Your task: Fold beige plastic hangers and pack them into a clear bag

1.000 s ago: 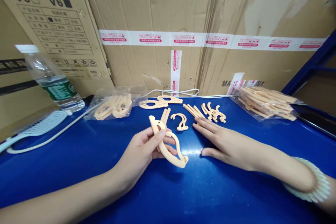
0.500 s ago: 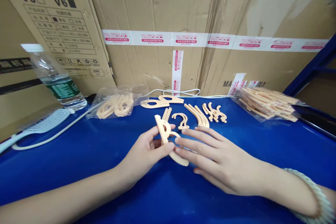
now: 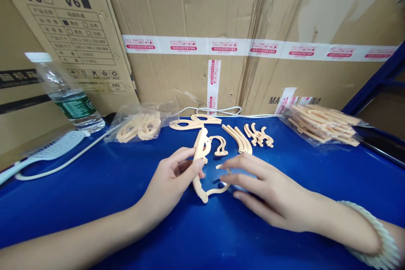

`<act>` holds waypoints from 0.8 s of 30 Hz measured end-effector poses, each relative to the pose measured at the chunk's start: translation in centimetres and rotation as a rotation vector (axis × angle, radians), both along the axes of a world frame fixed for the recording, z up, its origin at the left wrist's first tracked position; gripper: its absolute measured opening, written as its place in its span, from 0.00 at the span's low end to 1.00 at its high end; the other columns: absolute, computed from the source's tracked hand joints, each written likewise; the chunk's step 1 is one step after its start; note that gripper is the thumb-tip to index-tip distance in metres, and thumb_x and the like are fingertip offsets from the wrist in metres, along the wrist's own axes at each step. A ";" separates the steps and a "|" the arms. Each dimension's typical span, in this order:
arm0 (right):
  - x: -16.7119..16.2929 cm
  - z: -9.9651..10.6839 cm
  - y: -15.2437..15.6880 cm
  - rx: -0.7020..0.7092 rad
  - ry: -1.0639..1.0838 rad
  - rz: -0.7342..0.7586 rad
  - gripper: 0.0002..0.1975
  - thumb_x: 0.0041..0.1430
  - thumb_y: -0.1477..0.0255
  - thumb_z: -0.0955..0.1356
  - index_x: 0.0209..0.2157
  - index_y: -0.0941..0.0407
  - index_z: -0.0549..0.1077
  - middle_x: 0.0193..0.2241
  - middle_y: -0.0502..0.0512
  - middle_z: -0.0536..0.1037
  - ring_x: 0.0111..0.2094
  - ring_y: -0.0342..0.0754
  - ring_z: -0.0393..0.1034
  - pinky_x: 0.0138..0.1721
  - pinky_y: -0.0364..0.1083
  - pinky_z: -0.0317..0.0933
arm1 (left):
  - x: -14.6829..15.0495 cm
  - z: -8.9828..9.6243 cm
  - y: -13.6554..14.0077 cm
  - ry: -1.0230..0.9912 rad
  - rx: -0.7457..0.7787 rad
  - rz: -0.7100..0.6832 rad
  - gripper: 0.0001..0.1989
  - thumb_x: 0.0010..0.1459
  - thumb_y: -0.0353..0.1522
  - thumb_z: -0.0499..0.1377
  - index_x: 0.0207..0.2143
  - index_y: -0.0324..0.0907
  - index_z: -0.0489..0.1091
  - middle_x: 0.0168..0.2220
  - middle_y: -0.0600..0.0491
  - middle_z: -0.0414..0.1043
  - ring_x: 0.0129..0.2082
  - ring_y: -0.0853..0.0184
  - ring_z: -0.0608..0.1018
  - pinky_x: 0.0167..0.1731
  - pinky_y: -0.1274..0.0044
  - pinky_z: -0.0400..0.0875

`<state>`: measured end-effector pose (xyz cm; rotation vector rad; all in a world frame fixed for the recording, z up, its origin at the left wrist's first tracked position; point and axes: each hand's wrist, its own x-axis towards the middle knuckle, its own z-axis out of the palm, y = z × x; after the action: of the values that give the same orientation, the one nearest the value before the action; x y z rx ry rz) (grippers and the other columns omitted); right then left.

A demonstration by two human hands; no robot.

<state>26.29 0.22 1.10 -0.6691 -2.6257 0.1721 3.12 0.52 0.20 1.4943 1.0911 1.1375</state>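
Observation:
My left hand (image 3: 177,173) pinches a cream plastic folding hanger (image 3: 200,152) between thumb and fingers, with its long edge nearly upright. From its lower end a thin curved hook (image 3: 217,190) swings out to the right. My right hand (image 3: 268,190) is at that hook, its fingers apart and lightly bent; the fingertips hide part of the curve, and I cannot tell whether they touch it. Just behind lie loose hooks (image 3: 219,145), curved hanger arms (image 3: 238,138) and several small S-shaped hooks (image 3: 258,135). Farther back are flat looped hanger pieces (image 3: 186,124).
Clear bags of hanger parts lie at the back left (image 3: 139,126) and the back right (image 3: 322,124). A water bottle (image 3: 76,105) and a pale blue hairbrush (image 3: 60,145) are at the left. A white cable (image 3: 218,111) runs along the cardboard wall (image 3: 190,12) behind the blue table (image 3: 209,236).
My left hand has turned the hanger more upright and shifted it slightly left. The hook now sticks out to the right at its lower end. My right hand's fingers have bent and drawn back a little.

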 end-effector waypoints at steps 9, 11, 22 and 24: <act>0.0 0.3 0.2 -0.842 0.459 -0.025 0.17 0.64 0.68 0.66 0.55 0.49 0.71 0.58 0.56 0.70 0.58 0.52 0.65 0.57 0.55 0.63 | -0.2 -0.4 -0.6 0.215 0.171 -0.073 0.10 0.62 0.36 0.58 0.39 0.46 0.79 0.30 0.55 0.66 0.26 0.71 0.68 0.24 0.81 0.61; -0.1 0.3 0.5 -0.909 0.511 -0.050 0.15 0.63 0.67 0.67 0.52 0.49 0.73 0.55 0.55 0.74 0.57 0.52 0.67 0.58 0.56 0.60 | -0.1 -0.3 -0.6 0.227 0.172 -0.067 0.10 0.63 0.37 0.58 0.37 0.45 0.78 0.30 0.55 0.66 0.26 0.71 0.67 0.23 0.81 0.61; -0.1 -0.3 1.0 -0.958 0.688 -0.193 0.15 0.58 0.64 0.71 0.44 0.56 0.75 0.41 0.58 0.80 0.42 0.48 0.75 0.45 0.48 0.69 | -0.4 -0.5 -0.3 0.283 0.139 -0.059 0.12 0.65 0.40 0.53 0.38 0.44 0.73 0.24 0.58 0.62 0.22 0.71 0.64 0.23 0.80 0.59; -0.3 -0.3 1.1 -0.979 0.709 -0.207 0.15 0.59 0.63 0.70 0.43 0.57 0.73 0.33 0.55 0.80 0.34 0.45 0.75 0.38 0.46 0.70 | -0.5 -0.6 -0.2 0.306 0.153 -0.060 0.12 0.65 0.40 0.53 0.38 0.44 0.73 0.26 0.57 0.64 0.23 0.71 0.65 0.24 0.80 0.59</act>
<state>26.03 1.28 0.76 -0.9316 -1.6597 1.3887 2.62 0.29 -0.40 1.8543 1.1735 0.9897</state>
